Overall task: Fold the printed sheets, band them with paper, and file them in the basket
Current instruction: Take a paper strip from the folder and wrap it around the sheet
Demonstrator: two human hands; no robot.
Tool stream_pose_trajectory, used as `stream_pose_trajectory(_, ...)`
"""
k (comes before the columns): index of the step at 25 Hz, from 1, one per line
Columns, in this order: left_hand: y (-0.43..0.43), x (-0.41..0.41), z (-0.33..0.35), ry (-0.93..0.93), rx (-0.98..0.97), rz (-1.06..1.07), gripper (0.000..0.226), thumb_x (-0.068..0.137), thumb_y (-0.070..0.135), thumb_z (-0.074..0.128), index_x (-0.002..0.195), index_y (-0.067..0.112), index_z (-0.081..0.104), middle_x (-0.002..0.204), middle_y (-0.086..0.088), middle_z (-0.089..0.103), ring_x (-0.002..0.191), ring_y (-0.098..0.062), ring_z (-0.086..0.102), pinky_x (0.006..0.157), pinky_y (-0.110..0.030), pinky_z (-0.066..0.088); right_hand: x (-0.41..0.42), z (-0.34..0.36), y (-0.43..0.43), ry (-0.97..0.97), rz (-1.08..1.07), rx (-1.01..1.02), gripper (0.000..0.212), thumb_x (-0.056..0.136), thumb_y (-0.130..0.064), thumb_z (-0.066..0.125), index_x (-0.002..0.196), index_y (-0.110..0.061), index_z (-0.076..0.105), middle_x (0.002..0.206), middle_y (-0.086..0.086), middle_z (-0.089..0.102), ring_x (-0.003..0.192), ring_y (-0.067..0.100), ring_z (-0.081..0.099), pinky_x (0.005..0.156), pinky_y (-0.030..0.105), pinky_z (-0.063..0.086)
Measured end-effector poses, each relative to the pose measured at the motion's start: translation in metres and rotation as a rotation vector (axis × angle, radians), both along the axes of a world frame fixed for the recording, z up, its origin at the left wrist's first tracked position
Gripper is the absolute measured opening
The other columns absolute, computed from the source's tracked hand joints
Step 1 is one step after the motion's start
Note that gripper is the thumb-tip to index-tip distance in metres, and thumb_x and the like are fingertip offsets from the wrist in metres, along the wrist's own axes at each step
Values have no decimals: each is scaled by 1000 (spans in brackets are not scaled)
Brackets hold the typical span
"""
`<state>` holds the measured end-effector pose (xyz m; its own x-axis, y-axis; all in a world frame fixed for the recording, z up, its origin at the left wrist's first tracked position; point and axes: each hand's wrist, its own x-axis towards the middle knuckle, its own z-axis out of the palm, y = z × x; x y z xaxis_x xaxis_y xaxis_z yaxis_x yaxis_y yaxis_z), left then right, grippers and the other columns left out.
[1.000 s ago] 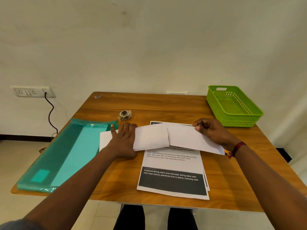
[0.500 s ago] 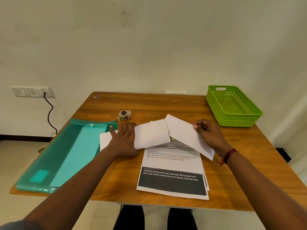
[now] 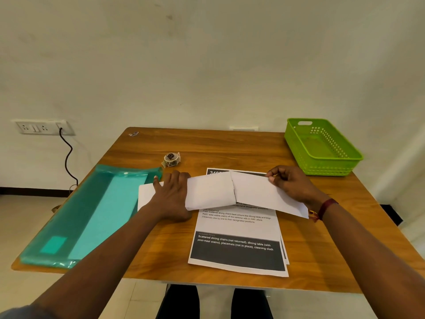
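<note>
Fingers of the left hand lie straight and together, pressing the white sheet to the table. Fingers of the right hand pinch its raised right flap. We note the printed stack under and nearer than both sets of fingers, and the green basket beyond the right fingers. Risk: thin, limp paper creases askew if the flaps misalign, or slides on the smooth wood. The basket is rectangular perforated plastic.

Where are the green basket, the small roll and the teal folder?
green basket (image 3: 328, 166): head view, front wall.
small roll (image 3: 171, 159): head view, its middle.
teal folder (image 3: 92, 215): head view, flat top.
</note>
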<state>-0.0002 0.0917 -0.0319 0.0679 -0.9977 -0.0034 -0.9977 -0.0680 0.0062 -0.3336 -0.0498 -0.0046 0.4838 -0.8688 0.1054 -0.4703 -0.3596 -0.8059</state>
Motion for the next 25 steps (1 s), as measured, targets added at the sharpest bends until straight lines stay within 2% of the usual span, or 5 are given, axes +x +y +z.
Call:
stream_pose_trajectory(6, 1, 2, 3, 22, 43, -4, 106, 64, 62, 71, 141, 21, 12, 141, -5, 20, 136, -26, 18, 113, -66, 16, -10, 10, 4, -53, 49, 41, 12, 92, -10, 64, 88, -20, 69, 81, 16, 63, 77, 14, 51, 65, 20, 41)
stream_pose_trajectory(9, 4, 3, 4, -7, 22, -8, 106, 62, 62, 71, 140, 22, 13, 140, -4, 22, 134, -25, 20, 113, -66, 16, -13, 11, 7, -11, 67, 9, 12, 91, -9, 64, 88, -19, 70, 89, 27, 66, 79, 18, 52, 70, 29, 42)
stream_pose_trajectory(14, 3, 3, 5, -81, -92, -111, 99, 59, 63, 68, 131, 23, 12, 135, -7, 29, 131, -28, 27, 109, -70, 15, -12, 16, 1, 95, 75, -50, 17, 92, -13, 64, 86, -29, 69, 93, 10, 72, 89, 28, 64, 78, 37, 50)
stream_pose_trajectory(18, 2, 0, 5, -91, -99, -116, 101, 59, 63, 67, 132, 23, 11, 138, -7, 28, 133, -28, 24, 110, -70, 12, -7, 19, -2, 144, 89, -99, 16, 93, -18, 64, 87, -33, 68, 92, 8, 71, 88, 27, 63, 80, 44, 51)
stream_pose_trajectory(25, 5, 7, 4, -45, -60, -59, 103, 60, 65, 67, 132, 23, 6, 140, -6, 23, 135, -28, 20, 112, -68, 12, -14, 18, 0, 91, -52, -162, 11, 94, -12, 60, 92, -21, 65, 95, 3, 67, 88, 21, 58, 70, 29, 44)
